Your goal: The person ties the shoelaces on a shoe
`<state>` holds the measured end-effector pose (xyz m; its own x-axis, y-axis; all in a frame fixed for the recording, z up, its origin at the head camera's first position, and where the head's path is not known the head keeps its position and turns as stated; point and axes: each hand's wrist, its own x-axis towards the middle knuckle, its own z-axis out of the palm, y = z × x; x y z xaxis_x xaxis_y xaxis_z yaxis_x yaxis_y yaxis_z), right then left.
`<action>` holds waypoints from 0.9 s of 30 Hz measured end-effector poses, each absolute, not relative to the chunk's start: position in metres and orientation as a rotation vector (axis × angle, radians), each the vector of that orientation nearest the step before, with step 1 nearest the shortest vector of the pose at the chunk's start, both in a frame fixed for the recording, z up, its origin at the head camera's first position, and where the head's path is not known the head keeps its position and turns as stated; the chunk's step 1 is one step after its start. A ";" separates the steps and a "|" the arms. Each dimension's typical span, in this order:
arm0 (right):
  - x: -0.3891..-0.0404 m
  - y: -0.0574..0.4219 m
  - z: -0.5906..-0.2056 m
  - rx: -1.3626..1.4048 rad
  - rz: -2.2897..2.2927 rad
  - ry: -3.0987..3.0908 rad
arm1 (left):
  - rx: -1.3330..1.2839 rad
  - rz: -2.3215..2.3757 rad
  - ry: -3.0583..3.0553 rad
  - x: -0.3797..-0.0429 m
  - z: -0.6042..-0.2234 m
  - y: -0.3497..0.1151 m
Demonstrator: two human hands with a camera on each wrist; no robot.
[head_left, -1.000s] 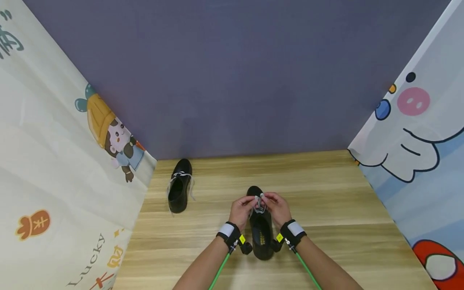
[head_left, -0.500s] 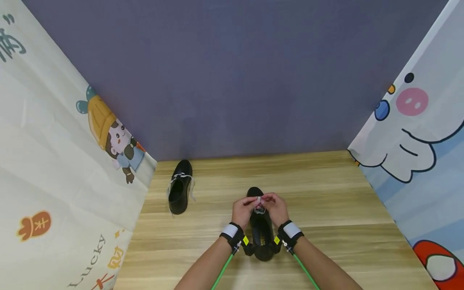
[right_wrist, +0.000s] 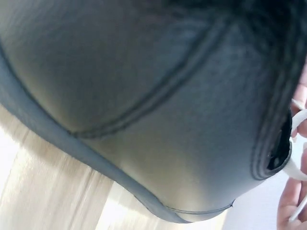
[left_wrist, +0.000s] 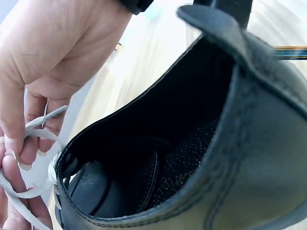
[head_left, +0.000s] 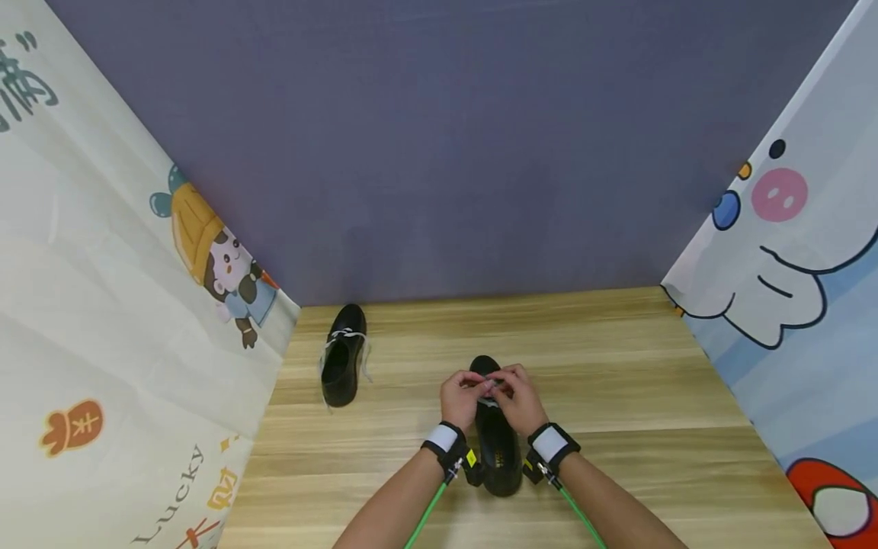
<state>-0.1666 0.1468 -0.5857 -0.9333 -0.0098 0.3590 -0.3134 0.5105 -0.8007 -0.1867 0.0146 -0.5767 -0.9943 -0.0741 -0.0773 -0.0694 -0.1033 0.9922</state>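
A black lace-up shoe (head_left: 499, 450) stands on the wooden surface, toe pointing away from me, between my wrists. Over its front, my left hand (head_left: 458, 398) and right hand (head_left: 523, 400) meet at the fingertips. In the left wrist view the left hand (left_wrist: 57, 52) pinches a pale shoelace (left_wrist: 53, 175) between thumb and fingers. Right-hand fingers (left_wrist: 14, 179) hold another stretch of lace just below, with loops around them. The shoe's side (right_wrist: 182, 110) fills most of the right wrist view, where right-hand fingers (right_wrist: 290, 201) show only at the edge.
A second black shoe (head_left: 341, 370) with loose pale laces stands at the left on the wooden surface (head_left: 604, 366). A dark purple-grey panel (head_left: 446, 152) rises behind. Printed white cloth (head_left: 123, 305) borders the left, and a cartoon-printed cloth (head_left: 775, 267) the right.
My fingertips, slightly apart on the lace a second ago, have come together over the shoe's front. The wrists have shifted slightly. Both shoes stay put.
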 end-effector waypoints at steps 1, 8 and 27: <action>-0.167 0.147 -0.586 0.269 1.371 -2.461 | 0.165 -2.323 -2.111 -0.187 -0.577 0.014; -0.166 0.148 -0.582 0.241 1.331 -2.526 | 0.075 -2.313 -2.159 -0.184 -0.579 0.010; -0.163 0.145 -0.580 0.256 1.209 -2.602 | 0.081 -2.265 -2.230 -0.184 -0.583 0.005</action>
